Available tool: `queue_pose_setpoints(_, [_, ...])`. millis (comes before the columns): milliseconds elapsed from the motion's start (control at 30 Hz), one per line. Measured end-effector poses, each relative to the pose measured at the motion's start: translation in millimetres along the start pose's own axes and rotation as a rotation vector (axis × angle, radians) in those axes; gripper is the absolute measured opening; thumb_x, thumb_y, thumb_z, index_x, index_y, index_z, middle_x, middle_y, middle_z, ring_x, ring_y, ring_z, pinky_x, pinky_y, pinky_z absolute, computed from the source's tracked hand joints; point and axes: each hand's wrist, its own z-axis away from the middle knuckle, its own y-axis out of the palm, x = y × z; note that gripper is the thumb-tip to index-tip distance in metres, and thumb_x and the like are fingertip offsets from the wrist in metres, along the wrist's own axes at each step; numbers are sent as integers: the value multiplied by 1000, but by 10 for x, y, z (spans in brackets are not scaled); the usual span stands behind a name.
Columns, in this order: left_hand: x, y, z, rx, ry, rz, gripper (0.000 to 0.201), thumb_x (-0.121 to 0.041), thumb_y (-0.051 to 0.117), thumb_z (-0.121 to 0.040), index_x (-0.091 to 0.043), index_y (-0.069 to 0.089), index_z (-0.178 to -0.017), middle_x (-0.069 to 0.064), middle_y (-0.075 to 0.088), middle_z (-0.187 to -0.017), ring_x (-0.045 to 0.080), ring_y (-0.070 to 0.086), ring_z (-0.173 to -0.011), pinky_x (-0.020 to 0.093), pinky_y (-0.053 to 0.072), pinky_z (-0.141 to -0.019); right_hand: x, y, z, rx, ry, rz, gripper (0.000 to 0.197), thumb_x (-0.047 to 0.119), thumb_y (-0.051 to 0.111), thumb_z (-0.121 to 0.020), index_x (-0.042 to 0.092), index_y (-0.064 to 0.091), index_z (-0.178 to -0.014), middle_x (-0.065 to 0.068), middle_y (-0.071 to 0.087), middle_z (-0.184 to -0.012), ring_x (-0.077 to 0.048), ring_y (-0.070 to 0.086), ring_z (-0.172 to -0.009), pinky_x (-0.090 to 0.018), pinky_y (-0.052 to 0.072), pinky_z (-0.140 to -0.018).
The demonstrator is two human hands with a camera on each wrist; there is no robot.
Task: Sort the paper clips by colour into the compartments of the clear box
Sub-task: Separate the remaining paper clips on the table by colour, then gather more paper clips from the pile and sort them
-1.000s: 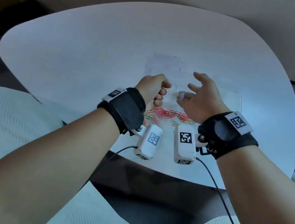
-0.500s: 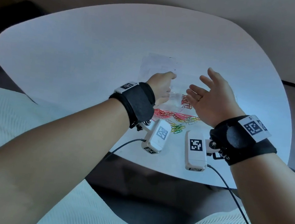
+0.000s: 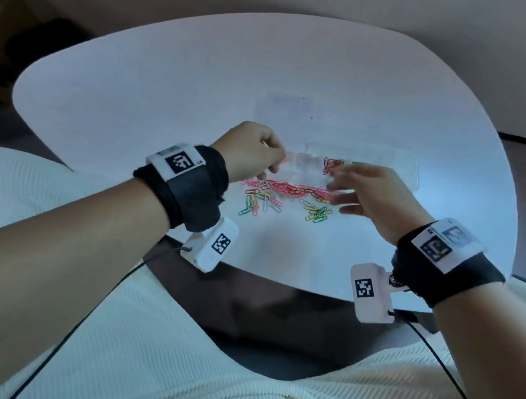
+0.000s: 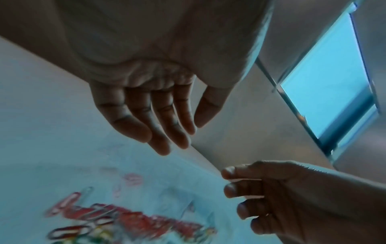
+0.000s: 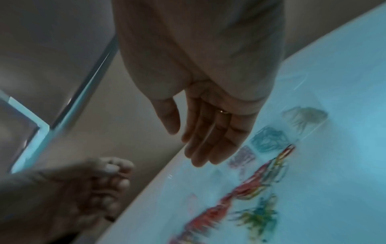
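My left hand (image 3: 251, 150) sits left of centre in the head view, over the near left end of the clear box (image 3: 404, 172); from above it looks loosely curled, but the left wrist view shows its fingers (image 4: 160, 125) hanging fairly straight and close together, holding nothing that I can see. My right hand (image 3: 370, 197) is just right of centre, blurred, with its fingers (image 5: 211, 145) straight and side by side, the thumb a little apart, over the near edge of the box and empty as far as I can tell; a ring (image 5: 223, 111) shows on one finger. The clear box lies across the middle of the white surface (image 3: 135, 86), long side running left to right; one compartment near its middle holds a cluster of red paper clips (image 3: 332, 165), and in the right wrist view further compartments to the right show bluish and greyish clips (image 5: 269, 140), too blurred to tell apart surely. The unsorted paper clips (image 3: 285, 189) lie on the surface just below the box in the frame: a long row of mostly pink and red ones, with green, yellow and white ones scattered beneath its left end and a small green-and-yellow pile (image 3: 318, 214) beneath its right end. Both hands are above the clips, between pile and box.
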Motion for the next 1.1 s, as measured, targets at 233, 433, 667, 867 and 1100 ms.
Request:
queue_pose_setpoints(233, [564,191,-12,42,-5,-594,9,-21,63,-80,-30,61,-79,-8,64,-91,19,62,-86,31,52,-76,-540,70,-118,41,-102,774,17,12,68,-85,13,76,-100,0,70,-91,-15,63,-84,-19,44,-71])
queue_pose_setpoints(433, [693,391,-83,134,161,-647,28,-15,60,-86,-25,64,-112,-5,62,-104,18,58,-96,33,50,-84,-649,171,-181,-59,-206,878,17,14,68,-84,16,78,-97,-7,74,-95,-25,66,-90,-28,52,-77])
queue_pose_setpoints(667, [801,505,-209,14,172,-733,25,-29,57,-91,-23,62,-115,-1,64,-110,22,58,-99,31,45,-78,-741,232,-179,13,-163,936,13,17,68,-83,20,79,-90,-3,74,-90,-22,67,-82,-27,53,-72])
queue_pose_setpoints(867, [872,558,-316,-11,179,-763,31,-31,57,-92,-23,62,-121,3,64,-114,25,58,-104,35,48,-84,-652,569,-127,76,-361,968,36,21,54,-93,25,62,-128,-3,67,-114,-23,63,-102,-36,53,-85])
queue_pose_setpoints(1100, [924,603,-334,-27,240,-714,25,-24,64,-87,-19,63,-111,4,65,-105,24,57,-101,34,46,-84,-662,800,-177,110,-380,1131,41,20,45,-95,26,51,-135,-8,51,-117,-31,54,-109,-36,45,-76])
